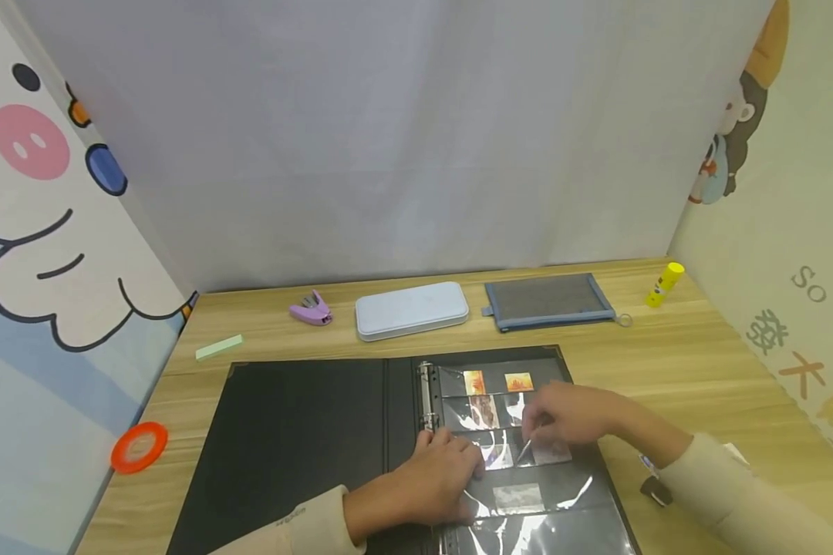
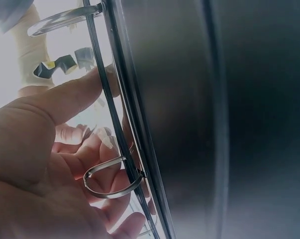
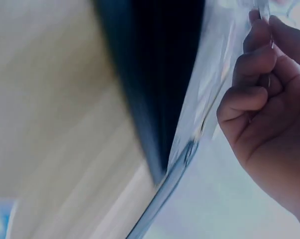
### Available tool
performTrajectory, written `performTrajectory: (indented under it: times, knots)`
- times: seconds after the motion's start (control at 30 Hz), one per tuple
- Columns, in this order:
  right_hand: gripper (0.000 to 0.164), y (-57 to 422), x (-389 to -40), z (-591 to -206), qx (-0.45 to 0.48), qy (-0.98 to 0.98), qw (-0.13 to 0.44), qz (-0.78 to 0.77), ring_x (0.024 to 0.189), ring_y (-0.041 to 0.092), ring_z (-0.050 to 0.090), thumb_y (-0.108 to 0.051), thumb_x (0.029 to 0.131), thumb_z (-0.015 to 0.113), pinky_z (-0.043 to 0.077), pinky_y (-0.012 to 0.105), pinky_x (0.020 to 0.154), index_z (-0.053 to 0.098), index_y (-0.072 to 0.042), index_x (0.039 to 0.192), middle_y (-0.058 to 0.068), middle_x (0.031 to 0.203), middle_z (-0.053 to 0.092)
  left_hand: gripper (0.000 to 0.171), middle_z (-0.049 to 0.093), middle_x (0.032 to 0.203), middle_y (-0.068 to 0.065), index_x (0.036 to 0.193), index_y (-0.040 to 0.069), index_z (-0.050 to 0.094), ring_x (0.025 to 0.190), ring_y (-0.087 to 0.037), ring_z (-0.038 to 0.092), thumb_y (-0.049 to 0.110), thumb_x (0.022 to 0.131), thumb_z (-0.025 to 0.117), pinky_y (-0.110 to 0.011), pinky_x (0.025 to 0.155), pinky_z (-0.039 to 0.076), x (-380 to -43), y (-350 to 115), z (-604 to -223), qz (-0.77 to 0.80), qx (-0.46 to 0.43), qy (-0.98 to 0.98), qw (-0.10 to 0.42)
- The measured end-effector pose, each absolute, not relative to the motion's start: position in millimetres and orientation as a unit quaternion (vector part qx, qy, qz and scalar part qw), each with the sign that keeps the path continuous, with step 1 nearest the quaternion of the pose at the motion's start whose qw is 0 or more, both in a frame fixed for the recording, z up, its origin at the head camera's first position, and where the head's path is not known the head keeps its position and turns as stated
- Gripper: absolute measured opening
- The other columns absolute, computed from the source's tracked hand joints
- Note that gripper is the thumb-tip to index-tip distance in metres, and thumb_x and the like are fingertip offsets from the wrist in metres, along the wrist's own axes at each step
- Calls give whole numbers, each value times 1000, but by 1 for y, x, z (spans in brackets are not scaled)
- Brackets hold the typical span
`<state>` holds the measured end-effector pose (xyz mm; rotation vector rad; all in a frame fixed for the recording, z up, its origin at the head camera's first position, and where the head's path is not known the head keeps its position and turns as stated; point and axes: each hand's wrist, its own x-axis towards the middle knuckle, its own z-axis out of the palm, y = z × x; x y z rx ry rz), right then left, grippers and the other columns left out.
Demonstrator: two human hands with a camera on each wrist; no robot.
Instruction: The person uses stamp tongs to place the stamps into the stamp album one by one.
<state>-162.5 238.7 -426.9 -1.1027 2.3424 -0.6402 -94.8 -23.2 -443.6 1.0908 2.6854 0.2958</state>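
A black ring binder [image 1: 298, 432] lies open on the table, with a clear pocket page [image 1: 562, 528] on its right half. Several small stamp-like pictures sit in the page's rows, among them an orange one [image 1: 518, 382] at the top and a pale one [image 1: 517, 499] lower down. My left hand [image 1: 437, 474] rests on the page's left side, fingers spread, beside the metal rings [image 2: 110, 194]. My right hand [image 1: 569, 416] pinches a thin, shiny, pointed tool [image 1: 524, 450] between thumb and forefinger. Its tip is over the third row, beside a brownish picture [image 1: 552, 453].
Along the back lie a purple hole punch [image 1: 312, 310], a white case [image 1: 412, 311], a grey mesh pouch [image 1: 551, 301] and a yellow glue stick [image 1: 664, 284]. To the left are a green strip [image 1: 219, 347] and an orange ring [image 1: 139, 448]. A small dark object [image 1: 656, 491] lies by the right sleeve.
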Motion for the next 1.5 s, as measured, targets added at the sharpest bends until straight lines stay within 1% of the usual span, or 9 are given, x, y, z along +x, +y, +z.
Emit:
performTrajectory:
  times: [0.13,0.3,0.37,0.5,0.7,0.93,1.17,1.33,1.5]
  knots:
    - [9,273,-170,-423,-382,864,214,-248,72,-6,55,-15,89,62,49,20,70,68,-20,86,-12,79,67,45,58,102,8,97,25,57,98,-13,44,40,63,83,-38,85,31,-95,-23,-443,96,371,915,122]
    - [10,322,-173,-422,-336,885,209,-246,81,-3,60,-20,92,61,50,23,76,68,-26,90,-14,88,70,45,59,104,8,98,25,58,100,-14,44,41,64,82,-41,88,32,-94,-22,-439,88,369,915,138]
    - [10,342,-171,-422,-312,896,207,-240,81,-3,60,-22,92,60,49,23,75,68,-28,90,-15,88,70,44,59,105,8,98,25,57,101,-14,45,41,65,81,-42,89,33,-94,-21,-439,84,372,914,140]
    - [9,377,-164,-420,-281,910,202,-227,80,-5,58,-24,92,60,48,22,73,68,-28,90,-16,89,69,42,59,108,7,100,25,57,103,-15,45,43,69,79,-43,90,33,-94,-20,-438,76,379,912,138]
    - [11,408,-150,-424,-269,906,219,-244,74,-5,54,-21,91,60,45,20,67,69,-27,90,-15,84,68,44,59,107,8,99,26,57,101,-14,45,44,66,81,-41,88,33,-94,-21,-439,73,375,915,129]
    - [11,418,-137,-425,-259,894,247,-271,70,-2,56,-17,91,59,46,20,63,69,-23,92,-13,82,68,44,59,105,8,99,26,58,101,-13,45,44,66,80,-41,88,33,-94,-22,-439,73,374,916,122]
    - [11,419,-131,-427,-277,880,256,-288,75,-2,57,-14,91,59,44,20,65,68,-20,92,-10,84,68,42,58,106,8,99,26,58,101,-13,44,42,68,79,-40,87,33,-94,-22,-439,75,377,915,125]
    - [13,418,-132,-429,-284,881,235,-298,65,-4,52,-13,92,59,43,20,58,67,-22,86,-9,73,64,40,58,106,8,100,26,57,101,-13,44,41,69,78,-40,87,32,-94,-22,-440,77,378,914,125]
    - [12,401,-140,-419,-299,890,186,-290,66,0,56,-16,92,61,45,21,60,68,-25,86,-10,76,67,41,58,107,7,100,26,57,102,-14,44,41,69,78,-41,88,33,-94,-22,-439,77,376,914,130]
